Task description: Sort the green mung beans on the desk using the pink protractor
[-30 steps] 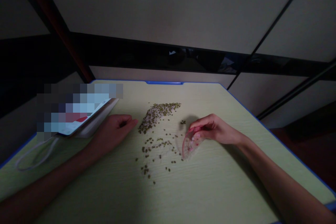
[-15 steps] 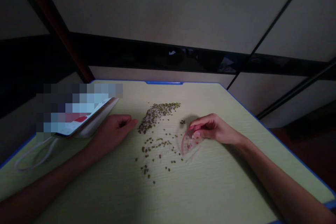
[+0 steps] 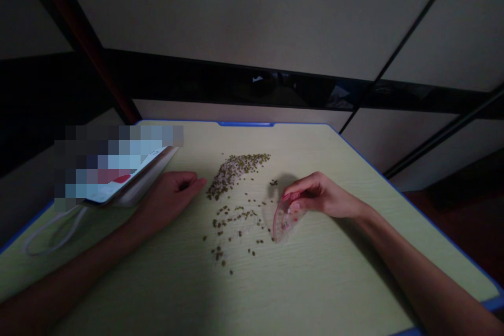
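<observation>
My right hand pinches a clear, pinkish-red protractor between thumb and fingers. The protractor stands tilted on edge, its curved side to the left, beside scattered small green beans. A denser pile of these beans, mixed with fine whitish grains, lies farther back in the middle. A few dark beans sit apart just beyond my right fingertips. My left hand rests on the table in a loose fist, thumb tip close to the pile's left edge, and nothing shows in it.
At the left a phone or tablet with a lit screen leans on a pale support, its upper part blurred out. A white cord loop lies in front of it. The pale table has a blue rim; panelled cabinet doors rise behind it.
My right hand has tipped the protractor more upright, and its lower edge has come slightly nearer me. My left hand and the beans look the same.
</observation>
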